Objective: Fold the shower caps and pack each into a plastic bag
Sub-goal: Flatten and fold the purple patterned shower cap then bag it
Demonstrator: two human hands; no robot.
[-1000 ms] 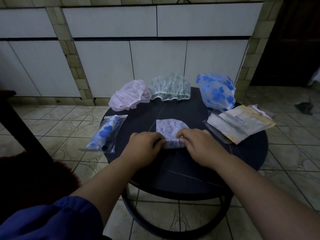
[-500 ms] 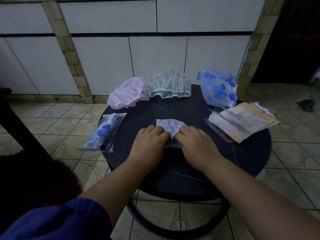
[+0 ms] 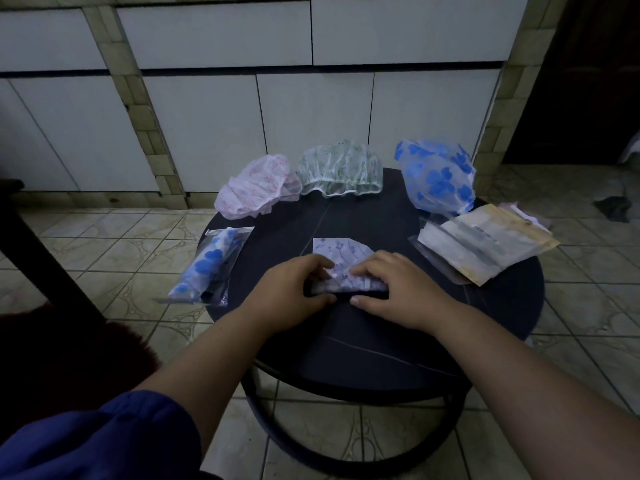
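Shower cap (image 3: 341, 268), lilac-printed and half folded, lies mid-table on our round dark table (image 3: 381, 341); our left hand (image 3: 294, 292) and right hand (image 3: 394, 289) pinch its near fold, fingers curled. Pink (image 3: 256, 190), green (image 3: 341, 171) and blue caps (image 3: 438, 176) wait behind; plastic bags (image 3: 485, 247) lie right.

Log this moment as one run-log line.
step: folding | left hand and right hand: gripping purple-print cap on table | packed: blue-flower cap in bag | unfolded caps waiting: three
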